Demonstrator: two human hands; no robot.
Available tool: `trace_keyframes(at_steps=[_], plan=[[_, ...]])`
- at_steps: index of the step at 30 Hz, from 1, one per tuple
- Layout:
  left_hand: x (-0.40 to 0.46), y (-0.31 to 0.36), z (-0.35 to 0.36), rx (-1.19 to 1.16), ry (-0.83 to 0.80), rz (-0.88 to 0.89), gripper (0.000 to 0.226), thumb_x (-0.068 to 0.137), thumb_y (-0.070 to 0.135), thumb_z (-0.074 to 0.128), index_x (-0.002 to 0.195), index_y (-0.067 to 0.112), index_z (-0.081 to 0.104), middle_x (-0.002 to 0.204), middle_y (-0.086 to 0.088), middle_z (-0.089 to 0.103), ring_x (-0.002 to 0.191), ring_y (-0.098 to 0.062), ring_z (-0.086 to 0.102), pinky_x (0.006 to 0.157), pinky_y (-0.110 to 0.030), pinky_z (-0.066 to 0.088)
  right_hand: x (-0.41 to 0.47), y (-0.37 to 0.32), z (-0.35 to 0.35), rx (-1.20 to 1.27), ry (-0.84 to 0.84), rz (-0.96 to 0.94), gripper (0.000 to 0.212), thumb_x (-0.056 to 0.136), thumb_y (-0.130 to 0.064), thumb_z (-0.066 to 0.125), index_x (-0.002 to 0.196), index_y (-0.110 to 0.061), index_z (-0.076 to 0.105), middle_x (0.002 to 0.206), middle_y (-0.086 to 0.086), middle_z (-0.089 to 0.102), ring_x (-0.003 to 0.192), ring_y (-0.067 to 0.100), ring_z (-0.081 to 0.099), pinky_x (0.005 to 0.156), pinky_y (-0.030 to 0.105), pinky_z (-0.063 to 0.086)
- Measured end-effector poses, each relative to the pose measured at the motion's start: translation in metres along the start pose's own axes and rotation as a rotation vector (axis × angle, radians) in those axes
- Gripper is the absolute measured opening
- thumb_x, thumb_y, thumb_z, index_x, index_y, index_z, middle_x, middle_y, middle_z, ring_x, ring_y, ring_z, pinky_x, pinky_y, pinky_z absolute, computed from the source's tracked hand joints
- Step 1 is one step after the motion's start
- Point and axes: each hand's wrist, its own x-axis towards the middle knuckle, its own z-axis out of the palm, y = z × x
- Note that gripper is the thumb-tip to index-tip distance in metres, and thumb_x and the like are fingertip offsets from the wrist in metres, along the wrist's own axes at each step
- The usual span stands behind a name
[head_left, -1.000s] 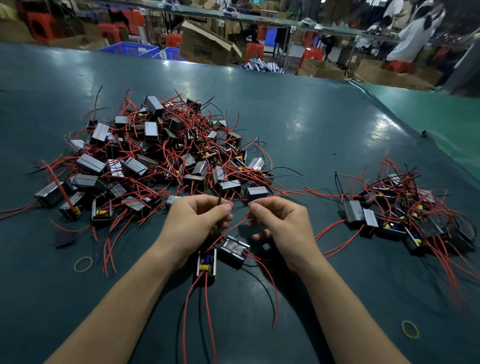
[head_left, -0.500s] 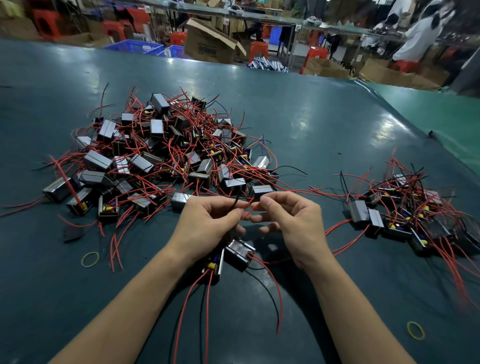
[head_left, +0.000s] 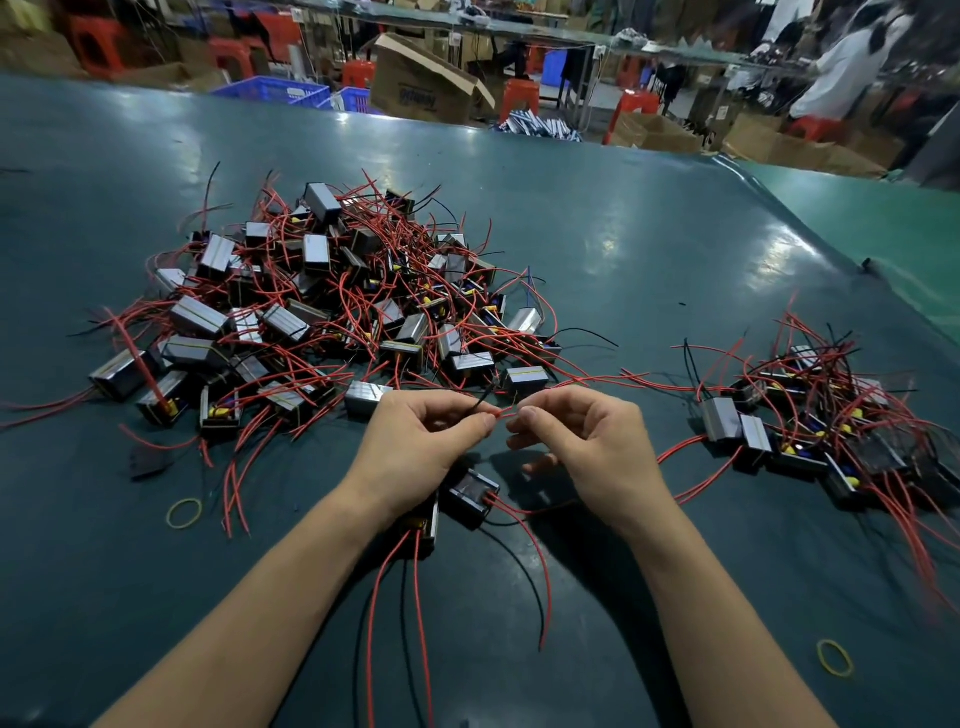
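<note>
- Dark teal glossy worktable (head_left: 623, 234): carries everything. I read its layout as a flow from left to right.
- Large heap of small grey-and-black box-shaped wired units (head_left: 332, 312): lies beyond and to the left of the hands, its red and black leads tangled. I judge it to be unworked stock, kept within easy reach.
- Smaller pile of like units (head_left: 810, 431): lies well apart at the right. I take it for finished pieces, set aside so the two lots do not mix.
- Left hand (head_left: 421, 441) and right hand (head_left: 587, 441): the forearms come in from the near edge and converge. The backs of the hands face up, the fingers curl inward, and the thumb tips almost meet.
- Pair of black box units (head_left: 472, 499): lies on the table directly beneath the hands, one partly hidden by the left wrist, with leads trailing toward me.
- Thin red lead ends (head_left: 504, 413): the work in hand, raised above the pair and between the two hands. The left thumb and forefinger pinch them along with a black lead (head_left: 480, 402). The right thumb and forefinger pinch the red tip from the other side, which I judge is to twist the ends together.
- Yellow rubber bands (head_left: 184, 513): lie loose, one at near left and another at near right (head_left: 835, 657), probably for bundling.
</note>
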Motion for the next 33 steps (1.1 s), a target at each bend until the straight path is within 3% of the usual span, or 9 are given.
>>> trace_keyframes(at_steps=[3, 5, 9, 12, 16, 20, 26, 31, 33], plan=[[0.000, -0.001, 0.000, 0.022, 0.005, -0.004, 0.014, 0.083, 0.006, 0.073, 0.079, 0.019, 0.078, 0.075, -0.003, 0.075, 0.070, -0.012, 0.066, 0.069, -0.030, 0.053, -0.001, 0.001, -0.001, -0.210, 0.026, -0.141, 0.013, 0.089, -0.006, 0.067, 0.086, -0.018, 0.068, 0.077, 0.002, 0.073, 0.072, 0.013, 0.072, 0.057, 0.022, 0.054], [0.000, -0.001, -0.001, 0.051, 0.002, 0.002, 0.014, 0.082, 0.007, 0.073, 0.076, 0.019, 0.077, 0.074, -0.004, 0.074, 0.069, -0.012, 0.065, 0.070, -0.032, 0.053, -0.002, 0.001, 0.001, -0.369, 0.062, -0.257, 0.014, 0.088, -0.008, 0.069, 0.087, -0.022, 0.067, 0.080, -0.003, 0.070, 0.077, 0.011, 0.069, 0.059, 0.030, 0.056], [0.001, 0.000, -0.004, 0.096, -0.014, 0.025, 0.016, 0.081, 0.003, 0.072, 0.072, 0.016, 0.076, 0.071, -0.009, 0.071, 0.065, -0.015, 0.061, 0.064, -0.030, 0.050, -0.001, 0.003, 0.002, -0.389, 0.049, -0.379, 0.005, 0.086, -0.004, 0.071, 0.087, -0.008, 0.071, 0.100, -0.003, 0.067, 0.087, 0.014, 0.066, 0.058, 0.042, 0.057], [0.000, 0.003, -0.006, 0.101, -0.041, 0.033, 0.019, 0.081, 0.002, 0.072, 0.072, 0.018, 0.076, 0.072, -0.012, 0.070, 0.064, -0.014, 0.058, 0.062, -0.024, 0.045, 0.000, 0.001, -0.003, -0.272, -0.021, -0.273, 0.007, 0.086, -0.004, 0.071, 0.090, -0.009, 0.072, 0.095, -0.001, 0.073, 0.085, 0.014, 0.070, 0.059, 0.036, 0.059], [0.000, 0.004, -0.006, 0.063, -0.075, 0.054, 0.014, 0.082, 0.000, 0.072, 0.076, 0.012, 0.077, 0.076, -0.020, 0.069, 0.067, -0.021, 0.058, 0.066, -0.032, 0.045, 0.003, -0.002, -0.008, -0.076, -0.078, -0.056, 0.005, 0.085, -0.004, 0.070, 0.087, -0.009, 0.071, 0.073, 0.001, 0.070, 0.069, 0.011, 0.066, 0.056, 0.021, 0.053], [-0.002, 0.005, -0.006, 0.068, -0.104, 0.076, 0.011, 0.082, -0.001, 0.071, 0.079, 0.009, 0.077, 0.077, -0.023, 0.068, 0.069, -0.024, 0.058, 0.067, -0.033, 0.044, 0.003, -0.003, -0.008, 0.225, -0.157, 0.212, 0.012, 0.076, -0.015, 0.070, 0.084, -0.006, 0.072, 0.067, 0.004, 0.065, 0.061, 0.013, 0.061, 0.052, 0.021, 0.053], [-0.003, 0.005, -0.005, 0.074, -0.112, 0.092, 0.010, 0.084, 0.001, 0.071, 0.080, 0.009, 0.076, 0.077, -0.024, 0.066, 0.067, -0.022, 0.054, 0.064, -0.030, 0.041, 0.002, -0.005, -0.015, 0.259, -0.208, 0.341, 0.017, 0.070, -0.020, 0.073, 0.081, -0.007, 0.075, 0.070, 0.009, 0.068, 0.061, 0.013, 0.065, 0.053, 0.019, 0.053], [-0.004, 0.005, -0.005, 0.064, -0.136, 0.074, 0.008, 0.083, 0.000, 0.071, 0.081, 0.006, 0.076, 0.077, -0.031, 0.063, 0.066, -0.021, 0.050, 0.064, -0.032, 0.037, 0.003, -0.005, -0.014, 0.212, -0.230, 0.348, 0.014, 0.075, -0.025, 0.073, 0.074, -0.010, 0.075, 0.066, 0.006, 0.063, 0.057, 0.011, 0.058, 0.048, 0.020, 0.050], [-0.004, 0.004, -0.004, 0.074, -0.133, 0.086, 0.007, 0.083, -0.001, 0.071, 0.081, 0.004, 0.075, 0.067, -0.023, 0.063, 0.063, -0.019, 0.049, 0.060, -0.028, 0.038, 0.003, -0.004, -0.011, 0.158, -0.205, 0.356, 0.020, 0.084, -0.021, 0.070, 0.066, -0.013, 0.074, 0.060, 0.002, 0.059, 0.052, 0.009, 0.054, 0.045, 0.019, 0.047]])
